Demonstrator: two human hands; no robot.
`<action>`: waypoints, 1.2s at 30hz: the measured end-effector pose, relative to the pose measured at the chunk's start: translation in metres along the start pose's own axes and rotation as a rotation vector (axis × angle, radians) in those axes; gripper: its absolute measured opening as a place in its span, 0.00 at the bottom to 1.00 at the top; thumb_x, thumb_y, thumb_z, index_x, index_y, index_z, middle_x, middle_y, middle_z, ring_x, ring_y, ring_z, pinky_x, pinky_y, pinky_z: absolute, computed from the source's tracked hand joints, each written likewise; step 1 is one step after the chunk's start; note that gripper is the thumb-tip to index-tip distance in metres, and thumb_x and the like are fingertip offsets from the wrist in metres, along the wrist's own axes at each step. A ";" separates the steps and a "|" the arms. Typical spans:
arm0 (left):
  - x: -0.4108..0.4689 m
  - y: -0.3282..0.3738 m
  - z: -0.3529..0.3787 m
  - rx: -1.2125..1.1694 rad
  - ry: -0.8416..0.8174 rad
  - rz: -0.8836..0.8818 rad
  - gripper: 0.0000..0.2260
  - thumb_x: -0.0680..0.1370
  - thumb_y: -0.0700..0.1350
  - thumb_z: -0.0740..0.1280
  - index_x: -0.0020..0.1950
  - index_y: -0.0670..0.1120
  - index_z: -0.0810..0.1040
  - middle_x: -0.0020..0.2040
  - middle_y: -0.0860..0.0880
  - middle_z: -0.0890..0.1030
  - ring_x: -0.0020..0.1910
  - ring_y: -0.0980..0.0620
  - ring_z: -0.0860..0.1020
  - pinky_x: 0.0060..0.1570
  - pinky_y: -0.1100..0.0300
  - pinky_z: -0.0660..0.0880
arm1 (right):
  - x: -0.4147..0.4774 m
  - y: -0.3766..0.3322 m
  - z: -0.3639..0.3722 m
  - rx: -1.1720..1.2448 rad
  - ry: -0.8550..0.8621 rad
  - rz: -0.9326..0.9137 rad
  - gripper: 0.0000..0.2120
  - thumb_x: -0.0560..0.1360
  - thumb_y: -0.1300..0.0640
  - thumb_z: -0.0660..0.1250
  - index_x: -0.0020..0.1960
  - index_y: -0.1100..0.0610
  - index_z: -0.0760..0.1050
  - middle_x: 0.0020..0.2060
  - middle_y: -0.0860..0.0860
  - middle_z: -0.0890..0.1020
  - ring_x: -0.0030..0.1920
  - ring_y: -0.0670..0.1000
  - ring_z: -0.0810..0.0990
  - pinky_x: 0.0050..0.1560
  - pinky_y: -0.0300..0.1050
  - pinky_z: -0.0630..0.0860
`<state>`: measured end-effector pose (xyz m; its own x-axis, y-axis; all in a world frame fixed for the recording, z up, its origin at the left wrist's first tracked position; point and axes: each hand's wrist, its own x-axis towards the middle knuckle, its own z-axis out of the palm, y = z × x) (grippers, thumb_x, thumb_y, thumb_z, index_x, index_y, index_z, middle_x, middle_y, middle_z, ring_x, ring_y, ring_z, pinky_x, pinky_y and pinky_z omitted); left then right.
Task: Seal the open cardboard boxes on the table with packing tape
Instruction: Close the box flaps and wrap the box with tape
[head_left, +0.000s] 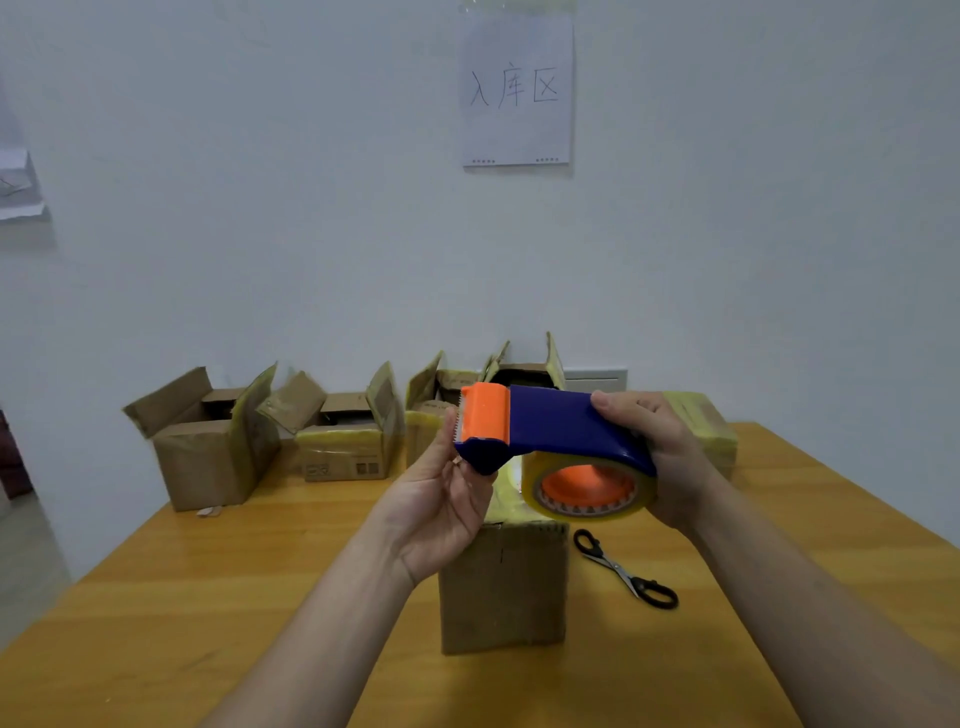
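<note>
Boxes (208, 441) stand open at the back of the table (208, 597). One more box (504, 587) sits right under our hands. We hold the tape gun (550, 426) above it. Our right hand (670, 457) wraps round its blue end. Our left hand (441, 499) curls its fingers on the orange end. Scissors (626, 571) lie beside the box.

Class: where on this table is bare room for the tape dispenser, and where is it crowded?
Free for the tape dispenser: the near-left table left of the front box; the right side past the scissors. Crowded: the back edge, lined with open boxes.
</note>
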<state>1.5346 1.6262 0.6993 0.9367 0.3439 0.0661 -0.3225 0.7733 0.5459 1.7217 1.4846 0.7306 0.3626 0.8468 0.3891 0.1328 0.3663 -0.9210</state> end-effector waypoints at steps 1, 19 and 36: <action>0.000 -0.003 0.000 -0.026 -0.028 0.001 0.30 0.60 0.45 0.87 0.59 0.36 0.86 0.54 0.40 0.84 0.35 0.55 0.82 0.35 0.68 0.80 | 0.000 0.000 0.002 0.016 -0.007 0.004 0.16 0.74 0.45 0.68 0.49 0.57 0.84 0.44 0.61 0.84 0.41 0.56 0.83 0.39 0.43 0.81; -0.008 0.019 0.000 0.726 0.361 0.169 0.09 0.79 0.40 0.71 0.57 0.38 0.85 0.48 0.39 0.86 0.37 0.54 0.82 0.33 0.65 0.80 | 0.004 -0.004 -0.008 -0.142 -0.030 0.048 0.22 0.74 0.45 0.68 0.48 0.66 0.82 0.41 0.61 0.84 0.38 0.56 0.83 0.37 0.42 0.80; -0.012 0.020 -0.006 0.903 0.505 0.131 0.06 0.75 0.36 0.75 0.50 0.35 0.86 0.38 0.43 0.84 0.32 0.55 0.80 0.32 0.66 0.80 | -0.002 0.005 -0.035 -0.247 -0.065 0.145 0.17 0.72 0.44 0.67 0.42 0.58 0.82 0.39 0.56 0.84 0.38 0.51 0.83 0.38 0.39 0.79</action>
<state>1.5167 1.6405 0.7046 0.6684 0.7402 -0.0736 -0.0006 0.0995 0.9950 1.7540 1.4716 0.7244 0.3358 0.9092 0.2464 0.3076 0.1414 -0.9410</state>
